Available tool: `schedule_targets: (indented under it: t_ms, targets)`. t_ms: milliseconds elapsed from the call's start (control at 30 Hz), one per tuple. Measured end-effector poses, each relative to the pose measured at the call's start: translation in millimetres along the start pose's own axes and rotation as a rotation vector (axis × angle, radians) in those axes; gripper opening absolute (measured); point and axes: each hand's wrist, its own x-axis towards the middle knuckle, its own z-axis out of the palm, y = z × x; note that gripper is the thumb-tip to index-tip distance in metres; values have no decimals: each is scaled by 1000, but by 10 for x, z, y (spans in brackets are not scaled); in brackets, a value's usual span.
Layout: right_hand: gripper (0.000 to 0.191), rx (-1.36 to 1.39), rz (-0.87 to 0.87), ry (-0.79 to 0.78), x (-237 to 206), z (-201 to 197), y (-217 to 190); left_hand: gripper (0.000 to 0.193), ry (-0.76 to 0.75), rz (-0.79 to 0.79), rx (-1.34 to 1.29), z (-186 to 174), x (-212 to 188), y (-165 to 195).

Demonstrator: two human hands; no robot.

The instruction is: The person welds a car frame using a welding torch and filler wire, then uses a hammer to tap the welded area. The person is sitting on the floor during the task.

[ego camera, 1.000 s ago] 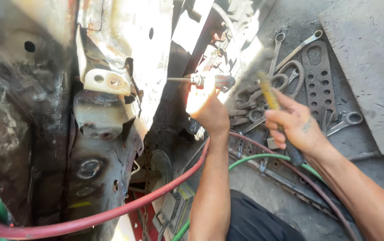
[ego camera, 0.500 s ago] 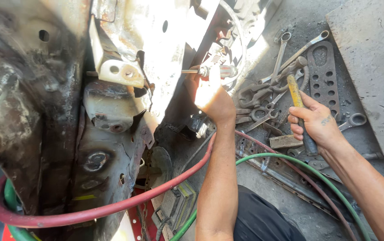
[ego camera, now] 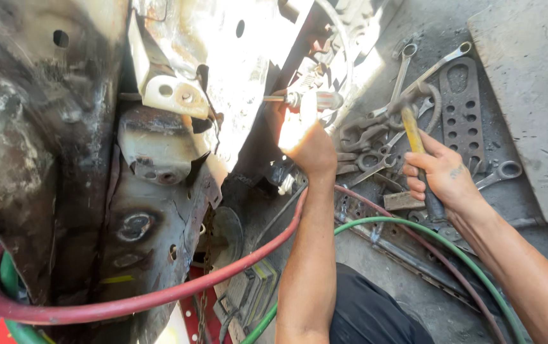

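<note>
— What were the hands doing?
— The left hand (ego camera: pixel 304 137) was clenched around a slim metal tool (ego camera: pixel 302 99), its tip set against the rusty metal body panel (ego camera: pixel 178 70) on the left. The right hand (ego camera: pixel 443 175) was gripping a hammer (ego camera: pixel 414 130) by its yellow handle, head pointing far, raised just over the tools on the right.

— Any containers?
— None that I could make out. The loose tools simply lay in a heap: several wrenches (ego camera: pixel 408 64) beside a flat perforated metal plate (ego camera: pixel 462 105), just beyond the right hand.

— And around the arms?
— A red hose (ego camera: pixel 159 296) looped from the near left, passed behind the left forearm and ran on toward the near right. A green hose (ego camera: pixel 414 223) curved under the right forearm, close alongside the red one there.

— The surface and the room?
— The tools rested on a dirty grey concrete floor (ego camera: pixel 414 299). A large grey slab (ego camera: pixel 529 95) lay at the far right. Strong sunlight washed out the panel near the left hand, and the panel's lower part looked scorched and corroded, with a pale bracket (ego camera: pixel 172 95) bolted onto it.
</note>
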Motion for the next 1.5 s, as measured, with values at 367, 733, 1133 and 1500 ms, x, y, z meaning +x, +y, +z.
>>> schedule_targets:
  t_ms: [367, 733, 1133, 1500]
  targets:
    - [70, -172, -106, -191, -105, 215, -129, 23, -21, -65, -157, -47, -20, 118]
    - [68, -79, 99, -69, -73, -103, 392, 28, -29, 70, 410, -289, -130, 70]
    - [74, -120, 142, -91, -262, -36, 672, 23, -163, 284, 792, -557, -166, -365]
    - [72, -95, 148, -72, -323, -7, 836, 27, -169, -19, 278, -579, -149, -269]
